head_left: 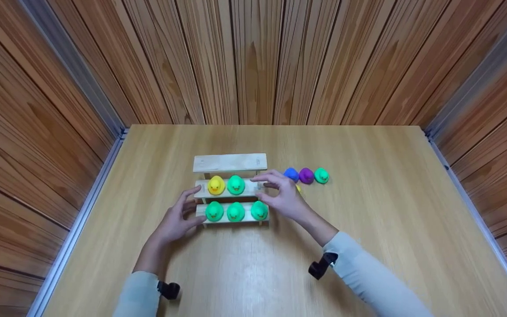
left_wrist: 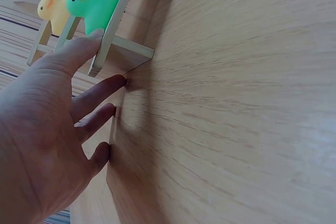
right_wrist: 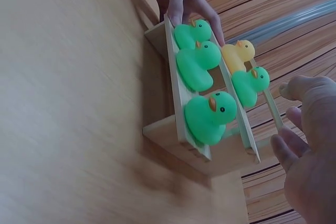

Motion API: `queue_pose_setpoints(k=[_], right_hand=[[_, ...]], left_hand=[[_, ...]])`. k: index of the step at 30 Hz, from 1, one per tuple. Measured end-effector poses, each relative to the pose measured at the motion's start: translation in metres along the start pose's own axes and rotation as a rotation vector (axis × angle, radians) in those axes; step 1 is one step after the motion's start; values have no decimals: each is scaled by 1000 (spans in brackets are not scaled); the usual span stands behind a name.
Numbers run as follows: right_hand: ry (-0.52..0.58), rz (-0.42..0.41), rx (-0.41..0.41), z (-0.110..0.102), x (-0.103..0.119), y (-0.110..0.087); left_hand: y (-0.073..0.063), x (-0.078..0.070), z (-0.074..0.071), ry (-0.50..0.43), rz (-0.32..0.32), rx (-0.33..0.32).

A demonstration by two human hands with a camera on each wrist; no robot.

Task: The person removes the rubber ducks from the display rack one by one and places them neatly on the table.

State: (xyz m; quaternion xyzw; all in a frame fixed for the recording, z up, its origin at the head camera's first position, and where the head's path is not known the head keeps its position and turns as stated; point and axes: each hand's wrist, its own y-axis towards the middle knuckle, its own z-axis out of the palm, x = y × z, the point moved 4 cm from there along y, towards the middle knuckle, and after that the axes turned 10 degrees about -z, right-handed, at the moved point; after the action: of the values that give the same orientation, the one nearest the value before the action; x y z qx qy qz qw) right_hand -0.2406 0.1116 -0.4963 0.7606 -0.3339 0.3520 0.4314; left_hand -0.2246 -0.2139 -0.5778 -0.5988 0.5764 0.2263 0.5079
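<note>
A small three-tier wooden rack (head_left: 230,163) stands on the table with rubber ducks on its two lower shelves. Three green ducks (head_left: 236,212) sit along the bottom shelf; a yellow duck (head_left: 216,185) and another green duck (head_left: 236,185) share the middle one. My left hand (head_left: 178,219) rests against the rack's left end, fingers spread, its thumb at the bottom shelf beside the leftmost duck. At the middle shelf's right end is my right hand (head_left: 285,196), fingers loosely bent and nothing seen between them. The right wrist view shows this hand (right_wrist: 312,140) beside the upper shelves.
To the right of the rack, a blue duck (head_left: 291,174), a purple duck (head_left: 306,175) and a green duck (head_left: 322,175) form a row on the table (head_left: 368,211). Part of a yellow thing (head_left: 298,189) peeks out behind my right hand. Wood-panelled walls (head_left: 253,61) enclose the table.
</note>
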Motion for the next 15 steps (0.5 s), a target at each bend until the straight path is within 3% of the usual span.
queue_pose_setpoints(k=[15], right_hand=[[47, 14, 44, 27, 6, 16]], left_hand=[[0, 0, 0, 1, 8, 3]])
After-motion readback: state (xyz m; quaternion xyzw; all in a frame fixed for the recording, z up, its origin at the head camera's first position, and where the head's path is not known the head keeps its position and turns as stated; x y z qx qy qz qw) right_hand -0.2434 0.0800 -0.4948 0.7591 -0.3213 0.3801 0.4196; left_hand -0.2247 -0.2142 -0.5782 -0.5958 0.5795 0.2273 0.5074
